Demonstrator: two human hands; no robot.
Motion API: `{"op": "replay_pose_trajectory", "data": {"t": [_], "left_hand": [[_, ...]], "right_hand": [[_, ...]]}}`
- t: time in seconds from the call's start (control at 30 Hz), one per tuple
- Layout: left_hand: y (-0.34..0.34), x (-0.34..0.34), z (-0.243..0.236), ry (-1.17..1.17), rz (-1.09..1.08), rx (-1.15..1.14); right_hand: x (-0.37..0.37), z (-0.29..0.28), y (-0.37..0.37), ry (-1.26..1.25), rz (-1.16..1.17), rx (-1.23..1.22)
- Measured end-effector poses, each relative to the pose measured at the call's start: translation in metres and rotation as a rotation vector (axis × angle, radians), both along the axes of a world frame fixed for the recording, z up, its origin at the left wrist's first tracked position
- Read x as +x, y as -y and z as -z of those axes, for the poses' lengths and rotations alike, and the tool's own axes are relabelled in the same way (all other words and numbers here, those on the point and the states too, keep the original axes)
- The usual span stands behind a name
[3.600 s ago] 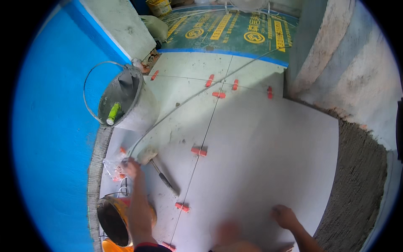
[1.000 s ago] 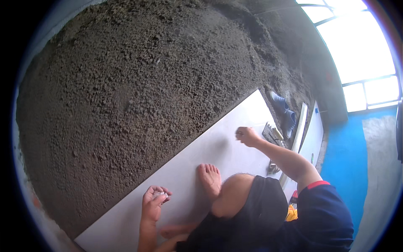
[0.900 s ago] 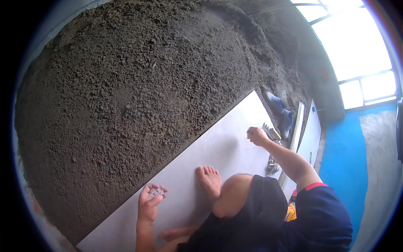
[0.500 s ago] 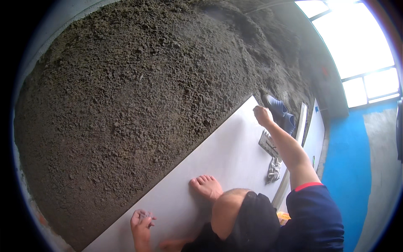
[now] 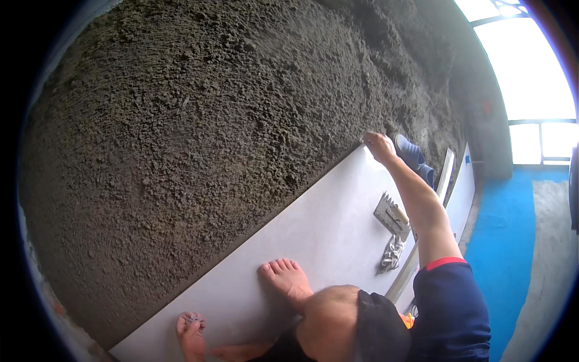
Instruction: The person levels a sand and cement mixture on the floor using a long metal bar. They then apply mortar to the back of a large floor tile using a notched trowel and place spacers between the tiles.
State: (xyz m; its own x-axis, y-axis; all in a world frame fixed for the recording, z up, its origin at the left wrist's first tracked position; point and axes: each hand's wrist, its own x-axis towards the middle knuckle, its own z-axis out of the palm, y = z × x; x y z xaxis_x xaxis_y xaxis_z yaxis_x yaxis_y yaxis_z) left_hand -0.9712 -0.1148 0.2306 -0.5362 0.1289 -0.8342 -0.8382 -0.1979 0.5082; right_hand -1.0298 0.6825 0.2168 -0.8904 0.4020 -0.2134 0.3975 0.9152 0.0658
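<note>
A large white tile (image 5: 329, 208) lies under my feet, its long far edge against a bed of coarse grey-brown mortar (image 5: 199, 145). My right hand (image 5: 379, 146) reaches to the tile's far right corner with its fingers pinched together; whatever is between them is too small to make out. Down at the lower left, my left hand (image 5: 190, 338) is curled above the tile near its mortar-side edge. Small pale pieces (image 5: 194, 319) show in its fingers, their kind unclear. One bare foot (image 5: 286, 279) rests on the tile between the hands.
A notched trowel (image 5: 391, 215) and a crumpled white bundle (image 5: 392, 253) lie on the tile beneath my right arm. Blue slippers (image 5: 412, 155) sit past the corner. Beyond them are a long straight bar (image 5: 445, 175) and another white tile (image 5: 459, 193). Something orange (image 5: 408, 320) lies beside my knee.
My right hand has moved slightly up and right, onto the tile's corner. The left hand has shifted a little down and left. The whole view has turned slightly.
</note>
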Motion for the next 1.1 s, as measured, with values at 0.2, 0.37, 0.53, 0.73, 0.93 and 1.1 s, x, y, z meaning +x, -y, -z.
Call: {"op": "replay_pose_trajectory", "data": {"t": [0.2, 0.37, 0.53, 0.73, 0.93, 1.1], "left_hand": [[-0.012, -0.005, -0.002, 0.046, 0.026, -0.011], [-0.010, -0.006, 0.004, 0.011, 0.042, 0.005], [-0.001, -0.004, 0.005, -0.005, 0.040, -0.045], [0.014, 0.012, 0.008, -0.054, 0.074, -0.071], [0.001, 0.015, 0.017, 0.208, 0.277, 0.117], [-0.040, 0.013, 0.020, 0.141, 0.265, 0.223]], "right_hand": [[-0.003, 0.006, -0.014, 0.136, -0.231, 0.028], [-0.013, 0.002, -0.023, 0.201, -0.421, 0.086], [-0.033, -0.002, -0.019, 0.386, -0.464, 0.116], [-0.014, -0.025, 0.044, 0.226, -0.223, 0.298], [0.033, -0.026, 0.258, 0.269, -0.174, -0.780], [0.052, -0.028, 0.439, 0.282, -0.848, -1.104]]}}
